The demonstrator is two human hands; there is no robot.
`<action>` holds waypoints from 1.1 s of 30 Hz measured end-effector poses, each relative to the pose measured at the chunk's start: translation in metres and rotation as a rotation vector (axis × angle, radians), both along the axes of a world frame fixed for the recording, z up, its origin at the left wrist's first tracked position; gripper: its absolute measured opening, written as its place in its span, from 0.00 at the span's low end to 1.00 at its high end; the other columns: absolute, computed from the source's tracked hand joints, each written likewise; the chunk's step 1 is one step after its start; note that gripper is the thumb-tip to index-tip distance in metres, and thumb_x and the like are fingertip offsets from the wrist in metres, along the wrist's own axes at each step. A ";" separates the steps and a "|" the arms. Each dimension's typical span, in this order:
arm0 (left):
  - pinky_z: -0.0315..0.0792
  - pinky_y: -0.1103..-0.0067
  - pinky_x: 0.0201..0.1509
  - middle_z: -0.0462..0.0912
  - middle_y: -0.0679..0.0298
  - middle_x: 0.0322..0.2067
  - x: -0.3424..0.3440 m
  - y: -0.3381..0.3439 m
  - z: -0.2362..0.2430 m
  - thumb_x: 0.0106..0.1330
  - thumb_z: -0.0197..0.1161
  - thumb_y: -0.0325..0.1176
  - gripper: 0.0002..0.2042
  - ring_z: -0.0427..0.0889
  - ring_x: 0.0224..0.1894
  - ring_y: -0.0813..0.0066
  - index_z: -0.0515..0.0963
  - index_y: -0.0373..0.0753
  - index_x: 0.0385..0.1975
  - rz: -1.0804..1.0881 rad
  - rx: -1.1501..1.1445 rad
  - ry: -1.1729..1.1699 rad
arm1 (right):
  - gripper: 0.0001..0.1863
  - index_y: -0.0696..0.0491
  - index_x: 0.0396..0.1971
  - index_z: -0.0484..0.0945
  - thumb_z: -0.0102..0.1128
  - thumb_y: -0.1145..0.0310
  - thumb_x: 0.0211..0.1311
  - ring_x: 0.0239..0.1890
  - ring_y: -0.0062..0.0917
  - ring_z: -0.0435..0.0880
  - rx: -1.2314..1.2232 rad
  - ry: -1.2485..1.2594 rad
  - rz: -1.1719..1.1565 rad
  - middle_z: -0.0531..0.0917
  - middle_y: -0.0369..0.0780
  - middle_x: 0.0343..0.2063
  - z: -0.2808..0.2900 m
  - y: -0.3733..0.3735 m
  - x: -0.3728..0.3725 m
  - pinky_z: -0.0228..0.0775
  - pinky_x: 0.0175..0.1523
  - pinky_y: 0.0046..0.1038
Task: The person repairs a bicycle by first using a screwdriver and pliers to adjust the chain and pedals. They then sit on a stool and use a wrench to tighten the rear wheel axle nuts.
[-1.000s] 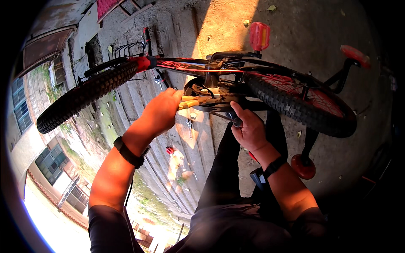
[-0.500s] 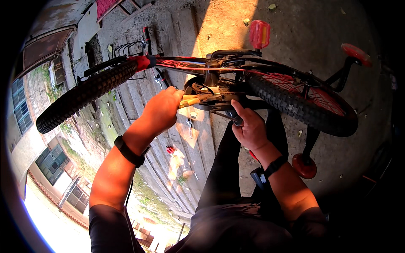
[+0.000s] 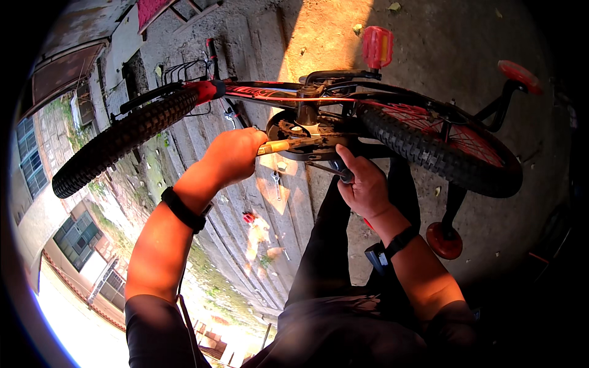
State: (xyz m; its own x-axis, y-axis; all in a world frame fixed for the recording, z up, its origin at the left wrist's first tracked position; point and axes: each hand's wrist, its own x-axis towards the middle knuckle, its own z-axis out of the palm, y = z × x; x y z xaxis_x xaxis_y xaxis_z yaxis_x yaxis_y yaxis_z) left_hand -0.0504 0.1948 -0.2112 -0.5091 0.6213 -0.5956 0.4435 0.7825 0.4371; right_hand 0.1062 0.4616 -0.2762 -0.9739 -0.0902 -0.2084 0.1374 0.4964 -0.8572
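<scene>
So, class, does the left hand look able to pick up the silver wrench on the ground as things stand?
Probably not: the left hand is closed around the yellow-handled tool, so it would likely need freeing first, though nothing visible covers the silver wrench.

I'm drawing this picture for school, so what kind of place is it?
Probably an outdoor yard beside a building: there's bare, sunlit ground, a leaf on it, and windows over on the left.
</scene>
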 end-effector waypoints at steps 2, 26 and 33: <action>0.75 0.60 0.40 0.80 0.53 0.30 -0.002 -0.001 -0.001 0.54 0.54 0.20 0.12 0.80 0.35 0.47 0.78 0.40 0.37 -0.011 -0.008 -0.023 | 0.39 0.42 0.65 0.70 0.64 0.76 0.46 0.24 0.31 0.78 0.001 0.005 -0.005 0.75 0.38 0.26 -0.001 0.000 0.001 0.73 0.31 0.33; 0.74 0.64 0.46 0.78 0.53 0.38 0.015 0.003 0.025 0.61 0.51 0.19 0.19 0.79 0.44 0.50 0.76 0.38 0.52 0.126 -0.067 0.058 | 0.40 0.41 0.65 0.69 0.66 0.76 0.46 0.24 0.30 0.79 -0.009 -0.010 -0.002 0.75 0.38 0.26 -0.001 0.000 0.001 0.73 0.32 0.32; 0.73 0.63 0.43 0.76 0.53 0.34 0.020 0.005 0.022 0.60 0.52 0.18 0.15 0.78 0.40 0.49 0.77 0.38 0.46 0.148 -0.038 0.086 | 0.41 0.41 0.66 0.68 0.66 0.75 0.46 0.25 0.31 0.79 -0.006 -0.013 0.007 0.75 0.38 0.26 0.000 0.001 0.000 0.73 0.32 0.33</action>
